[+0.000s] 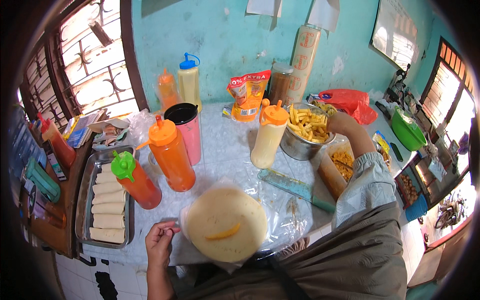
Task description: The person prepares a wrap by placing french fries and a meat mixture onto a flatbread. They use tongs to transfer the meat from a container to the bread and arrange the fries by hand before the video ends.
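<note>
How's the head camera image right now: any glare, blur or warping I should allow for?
Head view: strong fisheye bending at the rim, dark vignette in the corners; the barred window and right-side windows are blown out; the flatbread, left hand and right hand at the fries bowl are evenly lit and sharp.

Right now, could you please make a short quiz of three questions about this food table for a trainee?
1. True or false: one yellow strip lies on the round flatbread.
2. Where does the right hand reach? A) metal bowl of fries B) green bowl
3. The metal tray holds ____ wraps.

Key: 1 true; 2 A; 3 rolled.
</note>
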